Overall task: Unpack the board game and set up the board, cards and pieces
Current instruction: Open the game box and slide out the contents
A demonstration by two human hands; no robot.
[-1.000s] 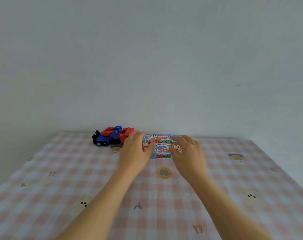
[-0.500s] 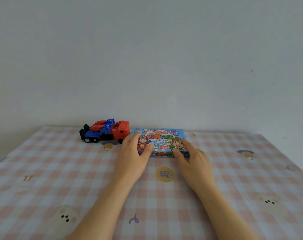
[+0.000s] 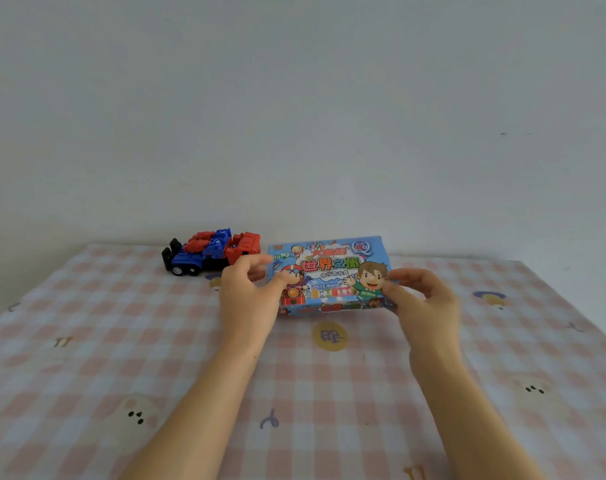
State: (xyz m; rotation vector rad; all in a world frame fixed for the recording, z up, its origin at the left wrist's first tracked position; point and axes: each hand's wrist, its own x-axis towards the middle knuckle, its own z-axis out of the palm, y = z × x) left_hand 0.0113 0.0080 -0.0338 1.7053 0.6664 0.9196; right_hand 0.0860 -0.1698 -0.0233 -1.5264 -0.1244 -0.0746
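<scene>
A small blue board game box (image 3: 329, 271) with cartoon children and coloured lettering sits closed near the far edge of the table, its near side tilted up towards me. My left hand (image 3: 249, 296) grips its left end, thumb on the lid and fingers behind the edge. My right hand (image 3: 422, 299) grips its right end, thumb on the lid near the cartoon boy, fingers curled round the side. No board, cards or pieces are in view.
A red and blue toy truck (image 3: 209, 251) stands just left of the box, close to my left fingers. The table carries a pink checked cloth (image 3: 121, 358) with small animal prints. A plain white wall rises right behind the table.
Both hands slid outward from the top of the box to its two ends and took hold of it. The box's near side has lifted and it has come closer to me.
</scene>
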